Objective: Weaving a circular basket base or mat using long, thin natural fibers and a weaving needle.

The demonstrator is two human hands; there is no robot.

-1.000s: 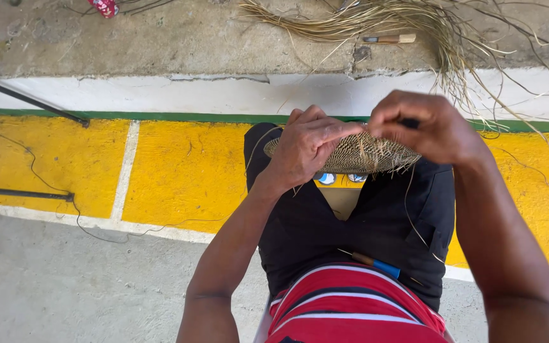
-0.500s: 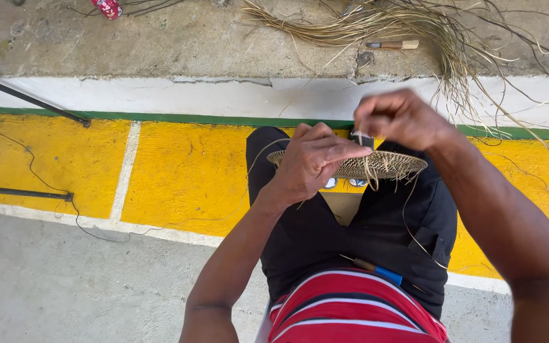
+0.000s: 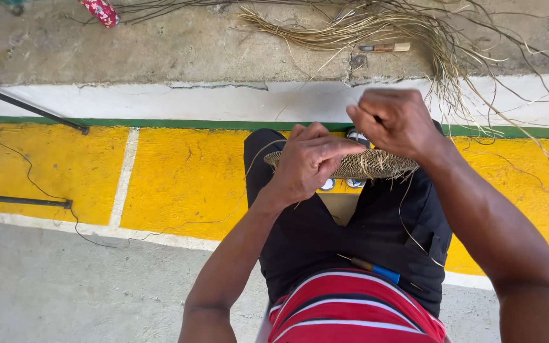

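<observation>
Your left hand (image 3: 309, 159) is curled around the near edge of a flat woven straw disc (image 3: 366, 165), fingers folded over its top and thumb side pressing it down; the grip is closed on the disc rim. The disc sits above your lap, roughly level, between your 2 hands and over your black trousers (image 3: 325, 235); loose fibre ends hang off its right edge. Your right hand (image 3: 394, 121) is raised just above the disc's far right part, fingers pinched tight together; it seems to nip a thin strand or a small tool, but you cannot tell which, since the fingers hide it. The 2 hands are near each other, not touching.

A thin stick with a blue band (image 3: 376, 270) lies across your right thigh, just above your red striped shirt (image 3: 351, 311); 1 long fibre runs down from the disc toward it. Under the disc, between your knees, 2 pale shoe tips (image 3: 341, 183) show.

The floor under you is a yellow painted strip (image 3: 179, 178) with a white line across it, edged by a green stripe and a white kerb (image 3: 192, 101); grey concrete (image 3: 52, 286) lies nearer you. On the rough ground past the kerb lies a bundle of dry straw fibres (image 3: 376, 25), spread to the right, with a small wooden-handled knife (image 3: 386, 47) resting on it. A red patterned object (image 3: 100, 11) sits at the top left; 2 dark metal rods (image 3: 27, 108) cross the left side.
</observation>
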